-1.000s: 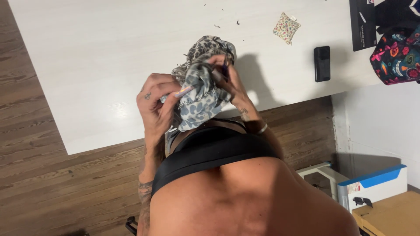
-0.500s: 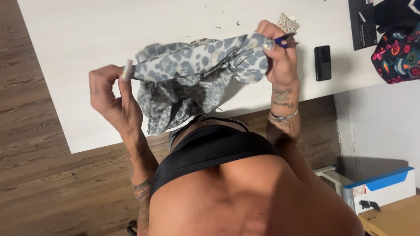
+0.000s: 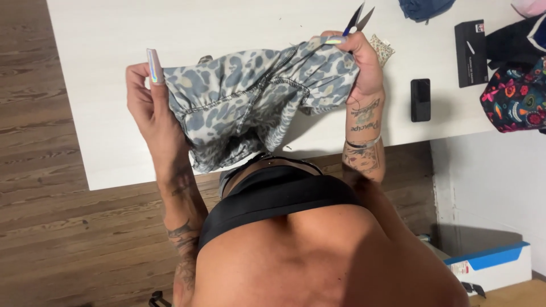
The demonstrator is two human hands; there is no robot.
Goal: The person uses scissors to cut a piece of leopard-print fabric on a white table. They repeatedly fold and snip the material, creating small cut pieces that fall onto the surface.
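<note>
Right now my left hand (image 3: 149, 105) and my right hand (image 3: 357, 62), which also grips small snips (image 3: 357, 17), pinch the leopard-print garment (image 3: 253, 105) stretched above the white tabletop (image 3: 102, 68), so I judge the trimming unfinished, with seams left to check.

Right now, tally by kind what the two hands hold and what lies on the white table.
Leopard-print garment, stretched between left hand and right hand: 1
Small snips in the right hand: 1
Black phone: 1
Black box: 1
Floral bag: 1
Small patterned cushion: 1
Blue cloth: 1
Total: 7
</note>
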